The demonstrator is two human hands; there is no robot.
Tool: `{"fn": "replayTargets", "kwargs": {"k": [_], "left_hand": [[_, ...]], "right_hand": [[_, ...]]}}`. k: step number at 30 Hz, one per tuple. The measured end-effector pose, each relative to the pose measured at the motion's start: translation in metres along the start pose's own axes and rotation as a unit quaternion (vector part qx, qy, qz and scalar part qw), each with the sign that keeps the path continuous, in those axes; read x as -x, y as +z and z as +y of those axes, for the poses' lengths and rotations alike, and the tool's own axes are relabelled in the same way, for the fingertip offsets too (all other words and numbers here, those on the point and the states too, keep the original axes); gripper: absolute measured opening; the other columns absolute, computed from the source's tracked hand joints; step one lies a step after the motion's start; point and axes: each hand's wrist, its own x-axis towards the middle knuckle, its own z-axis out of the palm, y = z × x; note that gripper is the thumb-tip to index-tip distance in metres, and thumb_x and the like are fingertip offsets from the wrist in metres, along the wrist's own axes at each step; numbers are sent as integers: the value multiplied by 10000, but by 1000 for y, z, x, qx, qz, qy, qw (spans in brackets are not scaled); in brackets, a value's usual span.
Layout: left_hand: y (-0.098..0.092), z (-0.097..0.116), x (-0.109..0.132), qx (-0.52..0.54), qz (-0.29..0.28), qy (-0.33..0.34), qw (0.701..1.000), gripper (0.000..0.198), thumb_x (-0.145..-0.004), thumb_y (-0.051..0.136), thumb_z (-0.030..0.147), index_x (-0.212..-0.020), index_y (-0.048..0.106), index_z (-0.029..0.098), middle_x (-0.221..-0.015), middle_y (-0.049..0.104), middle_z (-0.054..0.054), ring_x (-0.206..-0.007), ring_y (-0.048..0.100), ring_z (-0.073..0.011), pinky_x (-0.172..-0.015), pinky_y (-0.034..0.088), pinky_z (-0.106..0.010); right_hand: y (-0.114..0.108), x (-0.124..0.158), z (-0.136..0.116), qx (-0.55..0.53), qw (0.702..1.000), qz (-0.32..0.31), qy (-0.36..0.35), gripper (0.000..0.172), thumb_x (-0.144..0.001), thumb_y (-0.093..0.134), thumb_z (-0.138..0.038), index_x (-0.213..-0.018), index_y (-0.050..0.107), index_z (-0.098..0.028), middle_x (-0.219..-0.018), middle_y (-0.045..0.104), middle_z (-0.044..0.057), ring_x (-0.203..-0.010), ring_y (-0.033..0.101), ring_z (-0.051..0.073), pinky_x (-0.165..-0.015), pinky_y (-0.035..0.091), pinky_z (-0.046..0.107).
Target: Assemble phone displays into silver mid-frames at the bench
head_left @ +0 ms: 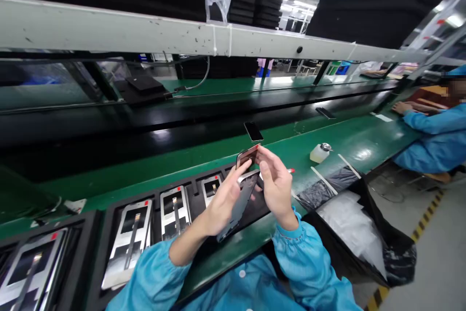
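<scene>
My left hand (pixel 222 202) is closed round a thin dark phone panel (pixel 238 206), held tilted above the green bench. My right hand (pixel 274 182) pinches a glossy protective film (pixel 247 155) with a red tab, lifted off the panel's upper end. Both sleeves are blue. Just under my hands sits a black foam tray (pixel 105 233) with several screen panels lying in slots, each with a ribbon cable and a small red tab.
A black conveyor belt (pixel 153 129) runs across beyond the bench, carrying a dark phone panel (pixel 253 131) and another (pixel 325 112). A white squeeze bottle (pixel 319 152) stands to the right. A black-lined waste bag (pixel 360 233) hangs at the bench edge. A co-worker in blue (pixel 433 129) sits far right.
</scene>
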Motion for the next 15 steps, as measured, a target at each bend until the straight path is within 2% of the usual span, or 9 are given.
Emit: {"fn": "replayTargets", "kwargs": {"k": [1,3,5,7,9,11,13,15], "left_hand": [[-2,-3,0,-71,-6,44,997,599,-1079,731,655,-1643,699,458,-1857,504,-25,-1713,488,-401,-1392,481,-558],[-4,-7,0,-214,-36,133,967,640,-1144,612,627,-1763,526,494,-1925,378,7,-1819,287,-368,-1494,312,-580],[-6,-10,-1,-285,-78,169,940,704,-1179,541,590,-1847,351,477,-1966,272,-8,-1838,227,-348,-1518,245,-573],[-5,-11,-1,-333,-119,170,920,779,-1193,495,596,-1896,243,376,-1988,181,-79,-1839,218,-363,-1514,248,-576],[-3,-11,-1,-361,-145,158,908,836,-1191,479,628,-1902,233,262,-1981,172,-161,-1830,239,-396,-1501,276,-595],[2,-12,-2,-364,-146,157,907,822,-1188,468,653,-1867,327,212,-1948,258,-203,-1807,300,-416,-1485,314,-606],[7,-11,-2,-347,-95,156,920,790,-1183,456,685,-1805,449,199,-1893,369,-227,-1739,430,-430,-1450,379,-622],[11,-8,-3,-305,-9,113,946,812,-1171,451,731,-1771,496,185,-1822,465,-259,-1533,655,-412,-1342,518,-628]], "right_hand": [[4,0,-1,-5,1000,15,-11,602,-1080,710,-709,-1433,728,-221,-1501,774,190,-1383,769,336,-1197,665,535],[11,-1,-2,-15,999,39,-28,536,-1093,719,-666,-1391,715,-221,-1477,782,187,-1386,768,322,-1238,627,544],[15,-2,1,-31,996,67,-42,424,-1099,742,-609,-1301,705,-238,-1388,799,156,-1303,791,291,-1186,640,512],[17,-2,4,-58,992,98,-48,345,-1089,779,-580,-1157,696,-252,-1227,800,95,-1162,800,248,-1100,652,453],[15,0,8,-81,989,110,-48,351,-1081,797,-583,-1045,680,-255,-1088,763,45,-1033,771,210,-1017,643,397],[5,0,13,-77,991,94,-54,363,-1091,783,-589,-1002,672,-255,-1048,741,33,-1007,744,203,-1002,625,383],[-18,-3,21,-39,994,73,-68,369,-1106,746,-603,-1006,664,-257,-1128,759,60,-1094,747,225,-1064,608,415],[-54,-14,37,56,995,62,-58,434,-1102,683,-679,-1011,650,-256,-1261,769,100,-1186,747,254,-1105,595,449]]}}
